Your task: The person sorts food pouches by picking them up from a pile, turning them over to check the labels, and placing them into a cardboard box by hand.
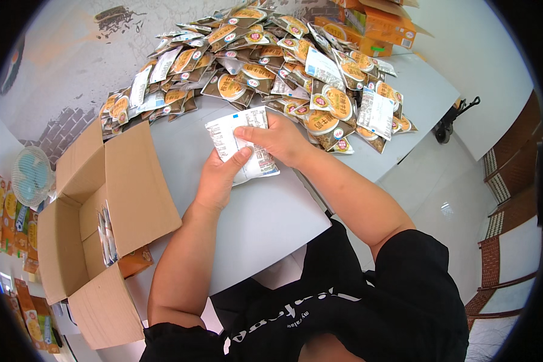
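Note:
My left hand (219, 174) and my right hand (278, 140) both grip one printed pouch (244, 135) over the table, its white back side facing up and both thumbs lying on it. A large heap of similar pouches (253, 72) spreads behind it, some with brown and orange fronts up, others with white backs up. To the left stands an unfolded cardboard box (90, 226) with its flaps spread. A few pouches (107, 233) stand on edge inside, against the wall nearer me.
Orange printed cartons (375, 27) are stacked at the table's far right end. An orange carton (135, 261) sits beside the cardboard box. A fan (30, 176) and more orange cartons (9, 212) are at the far left. A folding screen (493, 258) stands at the right.

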`<state>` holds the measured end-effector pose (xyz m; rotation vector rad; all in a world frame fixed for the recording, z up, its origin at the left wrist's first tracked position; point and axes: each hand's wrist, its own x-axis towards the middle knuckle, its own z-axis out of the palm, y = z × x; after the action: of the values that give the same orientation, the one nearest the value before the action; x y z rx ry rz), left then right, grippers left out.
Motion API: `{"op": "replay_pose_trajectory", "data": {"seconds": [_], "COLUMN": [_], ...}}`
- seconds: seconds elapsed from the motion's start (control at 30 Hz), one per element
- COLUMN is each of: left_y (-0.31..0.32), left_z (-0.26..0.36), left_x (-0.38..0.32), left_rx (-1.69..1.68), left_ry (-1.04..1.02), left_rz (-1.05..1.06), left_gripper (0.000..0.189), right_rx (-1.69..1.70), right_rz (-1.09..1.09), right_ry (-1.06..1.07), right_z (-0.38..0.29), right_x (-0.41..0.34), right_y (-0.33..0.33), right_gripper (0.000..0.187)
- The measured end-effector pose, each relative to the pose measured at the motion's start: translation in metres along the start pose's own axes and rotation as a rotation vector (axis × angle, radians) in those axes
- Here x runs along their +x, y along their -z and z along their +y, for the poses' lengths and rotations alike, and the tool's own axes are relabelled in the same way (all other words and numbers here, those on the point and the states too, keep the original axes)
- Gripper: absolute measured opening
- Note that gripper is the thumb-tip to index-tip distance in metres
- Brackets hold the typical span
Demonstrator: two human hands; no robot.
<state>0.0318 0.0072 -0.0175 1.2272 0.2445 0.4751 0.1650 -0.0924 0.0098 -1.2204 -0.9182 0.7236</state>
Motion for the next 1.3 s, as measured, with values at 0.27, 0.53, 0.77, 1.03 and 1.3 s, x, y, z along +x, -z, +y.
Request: {"op": "replay_pose_trajectory", "data": {"seconds": [0.27,0.53,0.77,1.03,1.3], "left_y": [-0.002,0.000,0.000,-0.005,0.006], "left_z": [0.001,-0.001,-0.001,-0.004,0.005], "left_x": [0.001,0.005,0.001,-0.001,0.004], "left_rx": [0.035,0.122,0.239,0.252,0.021], "left_ry": [-0.076,-0.138,-0.129,-0.216,-0.241], "left_rz": [0.022,0.088,0.099,0.200,0.311], "left_gripper": [0.048,0.054,0.056,0.054,0.054], "right_rx": [0.033,0.018,0.073,0.116,-0.473], "right_rz": [0.093,0.151,0.160,0.138,0.019], "right_ry": [0.070,0.087,0.091,0.067,0.062], "right_z": [0.003,0.011,0.011,0.008,0.020], "right_x": [-0.003,-0.004,-0.008,-0.010,-0.006], "right_y": [-0.017,-0.021,-0.022,-0.024,-0.019], "right_gripper": [0.023,0.024,0.026,0.028,0.044]}}
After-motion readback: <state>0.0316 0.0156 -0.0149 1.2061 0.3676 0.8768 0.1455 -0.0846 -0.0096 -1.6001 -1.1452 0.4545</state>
